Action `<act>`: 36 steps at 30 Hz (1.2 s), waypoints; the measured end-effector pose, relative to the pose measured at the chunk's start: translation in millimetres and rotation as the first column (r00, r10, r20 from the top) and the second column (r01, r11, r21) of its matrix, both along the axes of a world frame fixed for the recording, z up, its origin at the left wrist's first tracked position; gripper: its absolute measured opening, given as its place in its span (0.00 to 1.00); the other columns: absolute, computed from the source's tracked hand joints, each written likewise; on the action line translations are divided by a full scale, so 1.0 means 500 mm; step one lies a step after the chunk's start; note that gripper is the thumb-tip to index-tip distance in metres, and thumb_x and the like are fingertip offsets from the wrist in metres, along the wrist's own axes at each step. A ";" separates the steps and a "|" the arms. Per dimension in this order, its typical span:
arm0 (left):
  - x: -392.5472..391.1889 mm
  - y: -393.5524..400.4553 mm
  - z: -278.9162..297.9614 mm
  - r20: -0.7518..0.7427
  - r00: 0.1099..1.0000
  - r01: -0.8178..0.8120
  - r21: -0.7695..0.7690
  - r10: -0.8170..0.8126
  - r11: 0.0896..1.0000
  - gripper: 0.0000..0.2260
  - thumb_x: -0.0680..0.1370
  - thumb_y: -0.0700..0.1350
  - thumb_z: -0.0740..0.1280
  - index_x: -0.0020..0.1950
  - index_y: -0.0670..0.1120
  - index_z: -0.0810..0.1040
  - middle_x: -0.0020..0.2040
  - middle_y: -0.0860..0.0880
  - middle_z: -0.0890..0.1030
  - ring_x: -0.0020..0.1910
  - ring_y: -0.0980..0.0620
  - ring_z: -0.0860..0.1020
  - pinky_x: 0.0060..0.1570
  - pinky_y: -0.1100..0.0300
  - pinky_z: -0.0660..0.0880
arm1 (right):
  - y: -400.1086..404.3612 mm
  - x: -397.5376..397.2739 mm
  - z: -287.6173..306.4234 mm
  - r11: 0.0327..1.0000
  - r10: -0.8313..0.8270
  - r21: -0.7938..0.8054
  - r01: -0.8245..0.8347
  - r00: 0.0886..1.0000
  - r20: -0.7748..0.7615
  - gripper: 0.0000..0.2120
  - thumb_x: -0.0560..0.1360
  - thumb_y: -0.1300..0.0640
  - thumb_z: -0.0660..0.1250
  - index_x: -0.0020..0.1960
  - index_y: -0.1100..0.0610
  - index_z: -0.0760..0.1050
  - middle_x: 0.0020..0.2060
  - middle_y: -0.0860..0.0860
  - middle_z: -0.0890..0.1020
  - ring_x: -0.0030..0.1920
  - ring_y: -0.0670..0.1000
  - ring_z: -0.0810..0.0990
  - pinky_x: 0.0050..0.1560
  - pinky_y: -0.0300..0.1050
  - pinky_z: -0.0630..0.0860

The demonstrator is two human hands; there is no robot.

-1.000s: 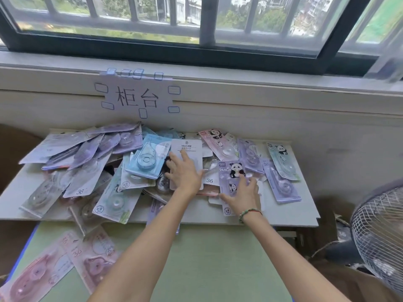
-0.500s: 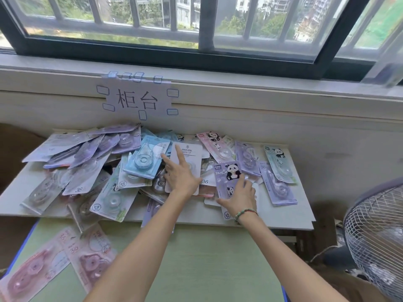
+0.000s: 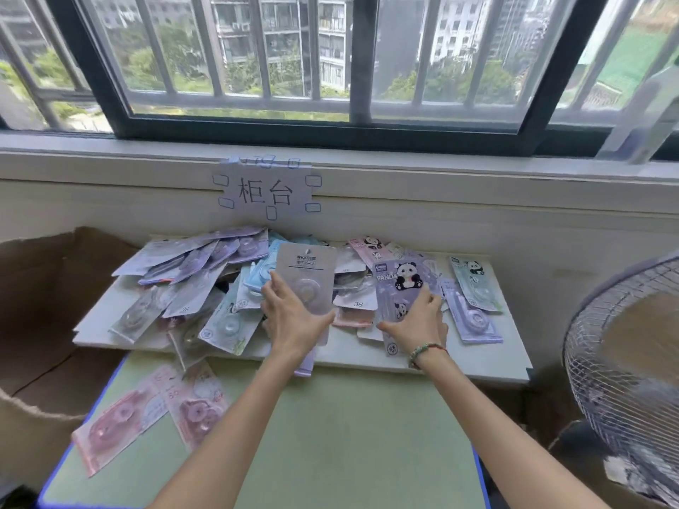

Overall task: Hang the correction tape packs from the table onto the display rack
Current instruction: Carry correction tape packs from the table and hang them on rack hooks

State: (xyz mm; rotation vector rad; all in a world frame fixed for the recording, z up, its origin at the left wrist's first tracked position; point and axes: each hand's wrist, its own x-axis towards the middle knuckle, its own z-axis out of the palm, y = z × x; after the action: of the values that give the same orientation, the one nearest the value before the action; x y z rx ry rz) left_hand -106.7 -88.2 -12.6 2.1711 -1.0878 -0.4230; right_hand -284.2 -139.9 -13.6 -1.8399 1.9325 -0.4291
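Nearest the camera, two bare forearms reach forward over a green table top (image 3: 330, 435), and down to the left of the left hand two pink packs (image 3: 147, 416) lie flat on that green surface. The left hand (image 3: 294, 317) is curled round the lower part of a grey pack (image 3: 306, 273), thumb on the right edge and fingers on the left edge, and holds it tilted up above the heap. Just to its right, the right hand (image 3: 417, 321), with a beaded bracelet (image 3: 426, 350) at the wrist, grips the lower part of a purple panda pack (image 3: 400, 284), fingers over its front and thumb out to the left below it; this pack too stands raised off the pile. Under and around both hands a loose heap of correction tape packs (image 3: 191, 284) covers a white board (image 3: 477, 361), spreading mostly to the left of the left hand, with a few more to the right of the right hand. Far to the right of the right hand stands a fan (image 3: 624, 361) with a wire guard. Beyond the hands, a paper sign (image 3: 266, 191) is taped to the wall below a barred window (image 3: 330, 67). The display rack is not visible.
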 end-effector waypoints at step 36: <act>-0.840 0.977 0.231 -0.022 0.112 0.947 -0.300 -0.993 0.114 0.56 0.66 0.56 0.77 0.78 0.44 0.41 0.68 0.40 0.63 0.67 0.40 0.65 0.61 0.46 0.67 | 1.423 -0.647 0.246 -0.029 -0.979 -0.414 0.910 0.057 0.193 0.55 0.66 0.47 0.77 0.77 0.63 0.44 0.68 0.60 0.61 0.69 0.60 0.63 0.62 0.52 0.68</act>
State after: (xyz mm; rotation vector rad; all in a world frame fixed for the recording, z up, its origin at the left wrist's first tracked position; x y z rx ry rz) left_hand -526.9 400.2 103.0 0.7719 -2.2456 -1.0339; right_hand -607.9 571.4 109.3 -0.1551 3.2184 -1.2540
